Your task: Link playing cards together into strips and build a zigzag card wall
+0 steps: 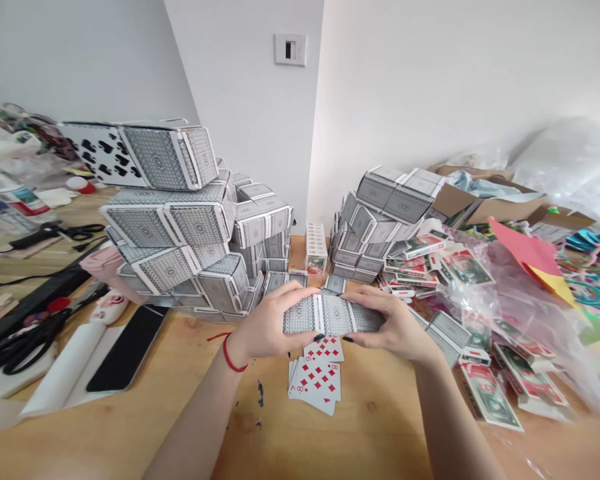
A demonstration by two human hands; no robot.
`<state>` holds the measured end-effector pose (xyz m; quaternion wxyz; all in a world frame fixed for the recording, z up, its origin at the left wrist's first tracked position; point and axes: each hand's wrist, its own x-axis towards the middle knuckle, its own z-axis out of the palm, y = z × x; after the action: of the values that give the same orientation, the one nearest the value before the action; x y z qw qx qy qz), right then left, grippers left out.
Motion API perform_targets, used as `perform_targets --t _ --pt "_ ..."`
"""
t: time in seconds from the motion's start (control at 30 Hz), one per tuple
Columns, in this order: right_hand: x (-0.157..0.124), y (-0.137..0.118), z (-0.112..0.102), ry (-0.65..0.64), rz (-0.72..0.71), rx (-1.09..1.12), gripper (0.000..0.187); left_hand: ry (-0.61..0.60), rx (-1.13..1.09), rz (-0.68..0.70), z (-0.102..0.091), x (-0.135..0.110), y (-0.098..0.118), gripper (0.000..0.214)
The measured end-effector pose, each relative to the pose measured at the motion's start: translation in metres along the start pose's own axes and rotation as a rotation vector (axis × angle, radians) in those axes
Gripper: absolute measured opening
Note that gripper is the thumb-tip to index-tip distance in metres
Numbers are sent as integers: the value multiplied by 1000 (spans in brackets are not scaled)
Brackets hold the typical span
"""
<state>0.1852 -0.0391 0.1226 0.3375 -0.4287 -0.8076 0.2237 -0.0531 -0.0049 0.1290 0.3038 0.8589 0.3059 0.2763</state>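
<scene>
Between my left hand point(285, 320) and my right hand point(385, 323) is a long block of folded playing cards point(337, 313), patterned grey on the outside. Each hand grips one end, thumb in front and fingers over the top. Just below it on the table lie loose playing cards point(320, 380), red diamonds facing up, with an eight on top. Tall stacks of similar card blocks stand behind: a larger left stack point(170, 227) and a smaller right stack point(380, 220). Another joined card piece point(447, 333) rests beside my right wrist.
Red and green card boxes point(490, 393) are scattered at the right, near coloured paper point(523, 247) and clear plastic. A phone point(127, 350), black scissors point(35, 340) and a white paper roll point(63, 367) lie at the left. A white box point(316, 247) stands between the stacks.
</scene>
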Motion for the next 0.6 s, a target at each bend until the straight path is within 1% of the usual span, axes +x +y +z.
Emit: perform_targets --t 0.07,0.2,0.27,0.37,0.43,0.53,0.6 --pt "1 -2 2 15 -1 -3 47 10 19 -18 -1 -1 1 52" --pt "1 -4 6 -37 22 -10 47 -48 55 -28 -1 -2 2 50" --pt "1 -7 8 -60 45 -17 48 -61 44 -21 0 -1 2 49" --pt "2 -12 11 -50 53 -33 53 -52 1 9 1 1 2 51" --pt "4 -15 12 -19 44 -35 54 12 -36 34 3 2 0 58" --pt "5 -15 13 42 34 -29 50 155 -114 33 5 3 -6 69" --pt "5 -14 13 72 32 -19 50 190 -185 8 6 3 -8 77"
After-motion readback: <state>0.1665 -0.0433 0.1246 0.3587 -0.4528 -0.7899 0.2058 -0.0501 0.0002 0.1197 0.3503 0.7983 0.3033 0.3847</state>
